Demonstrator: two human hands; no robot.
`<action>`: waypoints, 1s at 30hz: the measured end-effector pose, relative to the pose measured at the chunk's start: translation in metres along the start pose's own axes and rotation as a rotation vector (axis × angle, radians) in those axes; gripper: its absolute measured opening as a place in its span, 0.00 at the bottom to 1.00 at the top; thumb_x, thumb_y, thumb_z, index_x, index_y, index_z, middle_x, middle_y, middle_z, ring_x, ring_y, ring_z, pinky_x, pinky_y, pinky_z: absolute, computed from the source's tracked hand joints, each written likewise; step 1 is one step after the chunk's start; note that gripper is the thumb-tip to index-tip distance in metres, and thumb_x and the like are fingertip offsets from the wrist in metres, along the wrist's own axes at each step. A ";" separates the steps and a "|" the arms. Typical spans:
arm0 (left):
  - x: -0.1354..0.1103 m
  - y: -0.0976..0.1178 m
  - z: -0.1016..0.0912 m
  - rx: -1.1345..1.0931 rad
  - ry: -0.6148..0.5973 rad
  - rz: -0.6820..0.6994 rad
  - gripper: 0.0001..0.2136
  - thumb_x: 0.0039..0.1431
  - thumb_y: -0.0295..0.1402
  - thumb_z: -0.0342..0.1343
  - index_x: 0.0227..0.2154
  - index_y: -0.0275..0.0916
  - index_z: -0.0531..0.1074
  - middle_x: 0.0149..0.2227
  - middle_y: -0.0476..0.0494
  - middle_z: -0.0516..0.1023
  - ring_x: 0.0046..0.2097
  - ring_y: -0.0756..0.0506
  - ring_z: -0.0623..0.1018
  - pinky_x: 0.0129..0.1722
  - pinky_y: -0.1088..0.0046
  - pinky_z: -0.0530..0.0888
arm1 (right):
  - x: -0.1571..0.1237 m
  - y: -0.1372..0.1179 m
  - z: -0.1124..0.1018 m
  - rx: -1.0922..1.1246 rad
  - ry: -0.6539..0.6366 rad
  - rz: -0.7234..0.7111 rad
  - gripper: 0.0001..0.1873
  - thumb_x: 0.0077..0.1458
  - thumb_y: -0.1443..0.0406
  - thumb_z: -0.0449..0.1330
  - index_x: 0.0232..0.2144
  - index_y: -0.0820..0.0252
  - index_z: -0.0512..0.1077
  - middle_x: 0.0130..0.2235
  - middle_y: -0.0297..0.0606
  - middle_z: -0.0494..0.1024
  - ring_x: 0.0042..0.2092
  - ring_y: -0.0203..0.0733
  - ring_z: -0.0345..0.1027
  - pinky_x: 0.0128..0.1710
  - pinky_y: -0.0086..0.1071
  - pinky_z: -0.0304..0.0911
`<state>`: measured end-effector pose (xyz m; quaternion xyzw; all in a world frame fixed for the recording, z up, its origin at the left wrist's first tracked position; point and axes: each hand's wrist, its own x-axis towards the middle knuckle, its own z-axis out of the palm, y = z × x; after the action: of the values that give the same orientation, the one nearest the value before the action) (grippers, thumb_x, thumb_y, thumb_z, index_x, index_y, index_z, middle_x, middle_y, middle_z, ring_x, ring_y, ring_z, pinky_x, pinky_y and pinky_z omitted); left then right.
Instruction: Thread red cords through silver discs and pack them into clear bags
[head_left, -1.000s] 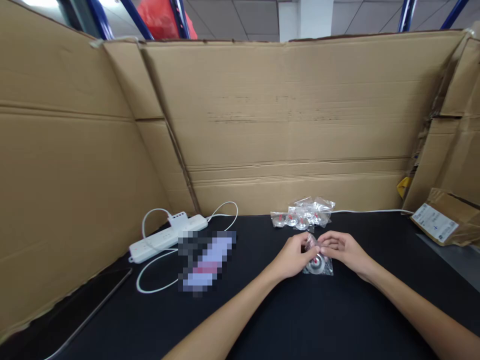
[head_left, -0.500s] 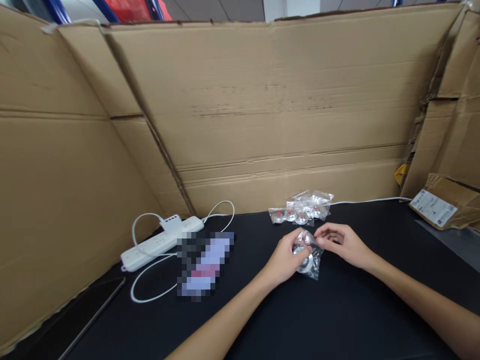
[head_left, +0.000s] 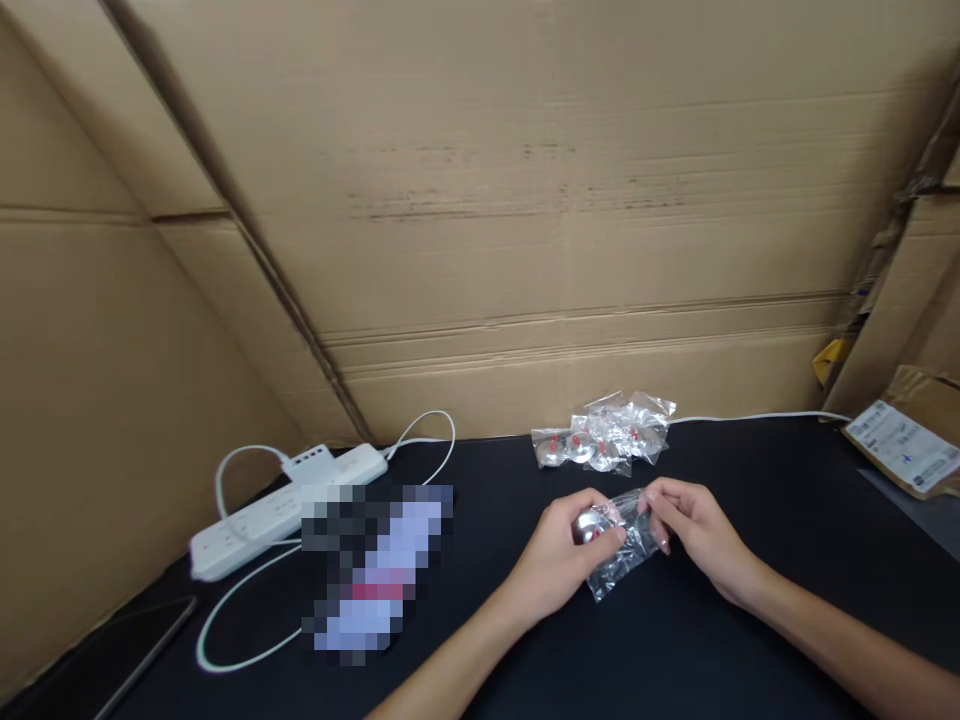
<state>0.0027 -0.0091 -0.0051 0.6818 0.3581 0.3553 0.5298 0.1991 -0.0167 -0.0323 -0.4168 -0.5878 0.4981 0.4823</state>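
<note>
My left hand (head_left: 559,555) pinches a small round silver part with a red spot (head_left: 589,527) at the mouth of a clear plastic bag (head_left: 622,555). My right hand (head_left: 694,530) grips the bag's other end, fingers closed on the plastic. Both hands hover just above the black table (head_left: 675,660). Behind them, near the cardboard wall, lies a pile of several similar bagged silver parts (head_left: 604,440).
Cardboard walls (head_left: 480,220) enclose the table on three sides. A white power strip (head_left: 281,500) with looping cable lies at the left, beside a blurred-out object (head_left: 375,570). A dark tablet (head_left: 112,660) sits at the lower left. A labelled cardboard piece (head_left: 904,450) rests at the right.
The camera tilted down and closer. My left hand has drawn the silver part toward the bag's opening while my right hand pulled the bag rightward; the bag now lies stretched between both hands.
</note>
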 end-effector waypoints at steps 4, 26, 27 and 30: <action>0.003 -0.003 -0.003 -0.051 0.046 -0.017 0.10 0.53 0.38 0.61 0.33 0.36 0.72 0.26 0.51 0.68 0.28 0.51 0.65 0.28 0.76 0.62 | 0.001 -0.004 0.001 0.063 0.043 0.044 0.19 0.60 0.50 0.56 0.30 0.60 0.68 0.18 0.27 0.62 0.20 0.31 0.55 0.21 0.27 0.53; 0.003 0.001 -0.003 -0.259 0.318 0.014 0.14 0.51 0.39 0.63 0.37 0.38 0.69 0.30 0.50 0.71 0.26 0.52 0.68 0.25 0.76 0.67 | 0.000 -0.001 -0.004 -0.151 0.409 -0.214 0.16 0.53 0.53 0.64 0.36 0.58 0.70 0.30 0.36 0.68 0.28 0.37 0.63 0.24 0.29 0.61; 0.003 0.003 -0.004 -0.239 0.318 0.036 0.14 0.51 0.40 0.62 0.37 0.38 0.70 0.30 0.50 0.71 0.26 0.52 0.67 0.25 0.76 0.67 | -0.001 -0.003 -0.004 -0.172 0.370 -0.211 0.15 0.54 0.53 0.63 0.37 0.58 0.71 0.28 0.36 0.69 0.27 0.37 0.63 0.24 0.29 0.61; 0.003 0.009 -0.007 -0.182 0.295 0.087 0.14 0.53 0.41 0.61 0.38 0.38 0.71 0.32 0.48 0.71 0.27 0.51 0.67 0.25 0.76 0.65 | -0.004 -0.006 -0.001 -0.093 0.207 -0.108 0.19 0.56 0.52 0.61 0.42 0.59 0.72 0.24 0.34 0.69 0.22 0.35 0.61 0.18 0.28 0.57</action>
<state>-0.0009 -0.0048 0.0053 0.5864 0.3685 0.5051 0.5150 0.2010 -0.0208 -0.0268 -0.4558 -0.5790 0.3979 0.5466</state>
